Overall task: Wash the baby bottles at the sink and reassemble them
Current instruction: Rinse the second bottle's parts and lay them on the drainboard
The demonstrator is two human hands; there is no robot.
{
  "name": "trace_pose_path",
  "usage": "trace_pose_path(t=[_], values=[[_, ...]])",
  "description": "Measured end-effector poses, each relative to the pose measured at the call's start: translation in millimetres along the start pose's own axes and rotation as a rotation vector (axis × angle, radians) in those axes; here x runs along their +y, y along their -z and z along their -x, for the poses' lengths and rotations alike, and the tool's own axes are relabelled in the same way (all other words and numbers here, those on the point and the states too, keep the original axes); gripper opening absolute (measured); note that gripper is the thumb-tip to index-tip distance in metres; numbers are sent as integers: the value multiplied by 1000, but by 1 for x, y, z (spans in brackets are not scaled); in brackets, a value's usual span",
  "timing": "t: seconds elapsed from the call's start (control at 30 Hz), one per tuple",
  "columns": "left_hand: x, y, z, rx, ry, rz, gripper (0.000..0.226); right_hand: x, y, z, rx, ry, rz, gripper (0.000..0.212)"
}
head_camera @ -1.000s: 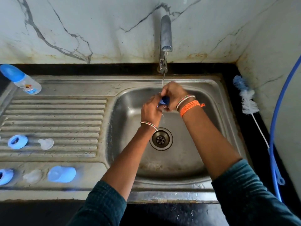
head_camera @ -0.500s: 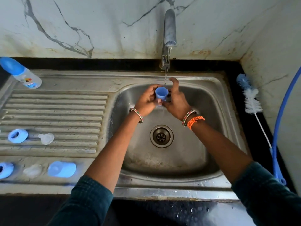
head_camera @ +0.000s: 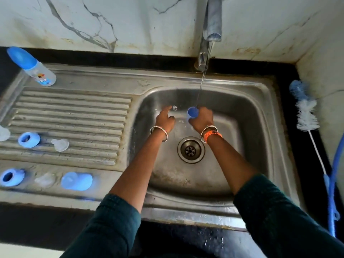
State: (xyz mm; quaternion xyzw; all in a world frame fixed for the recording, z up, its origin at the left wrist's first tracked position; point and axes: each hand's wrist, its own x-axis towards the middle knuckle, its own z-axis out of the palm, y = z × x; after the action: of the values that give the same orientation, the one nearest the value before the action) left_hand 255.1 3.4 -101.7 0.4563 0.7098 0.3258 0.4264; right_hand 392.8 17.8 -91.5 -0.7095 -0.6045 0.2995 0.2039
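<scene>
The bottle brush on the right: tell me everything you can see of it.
The bottle brush lies flat on the dark counter to the right of the sink, beside the wall. Its far end is a blurred blue tip, then a thick head of white bristles, then a thin white stem running toward the viewer into a blue handle. A blue hose runs close by its handle end. Neither hand touches it.

Both arms reach forward, sleeves pushed up. Left hand [head_camera: 164,119] hangs loose, index finger extended, holding nothing. Right hand [head_camera: 202,118] curls around a small blue plastic cap [head_camera: 192,112].
</scene>
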Motion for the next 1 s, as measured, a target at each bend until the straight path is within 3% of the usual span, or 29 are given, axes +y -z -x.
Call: trace_pose_path(t=[0.03, 0.1, 0.17, 0.23, 0.3, 0.43, 0.5, 0.57, 0.67, 0.73, 0.83, 0.97, 1.0], values=[[2, -1, -1, -12, 5, 25, 50, -6, 4, -1, 20, -3, -87, 39], [15, -2, -1, -7, 39, 153, 37, -24, 19, -2, -60, -150, -608, 25], [32, -1, -2, -55, 144, 384, 17, -37, 32, 0, -396, -412, -1255, 22], [45, -1, 1, -169, 310, 631, 12, -34, 41, 3, -565, -554, -1514, 42], [51, 0, 1, -248, 390, 794, 16, -34, 42, 0, -571, -610, -1579, 55], [49, 0, -3, -349, 437, 808, 25, -32, 43, -5, -581, -618, -1461, 63], [45, -3, -2, -337, 452, 730, 27, -30, 43, -5, -563, -542, -1365, 46], [40, -4, -2, -314, 458, 664, 27, -26, 35, -6, -418, -369, -1164, 21], [34, -5, -1, -329, 460, 573, 31, -21, 27, -4, -71, -120, -557, 44], [32, -6, -1, -326, 467, 542, 36, -18, 23, -4, 4, -48, -367, 49], [31, -6, -3, -327, 474, 539, 35, -17, 20, -7, 40, 15, -349, 49], [30, -5, -4, -308, 470, 547, 36, -23, 15, -6, 246, 169, -356, 33], [30, -4, -4, -295, 470, 544, 36, -19, 11, -3, 231, 162, -359, 31]])
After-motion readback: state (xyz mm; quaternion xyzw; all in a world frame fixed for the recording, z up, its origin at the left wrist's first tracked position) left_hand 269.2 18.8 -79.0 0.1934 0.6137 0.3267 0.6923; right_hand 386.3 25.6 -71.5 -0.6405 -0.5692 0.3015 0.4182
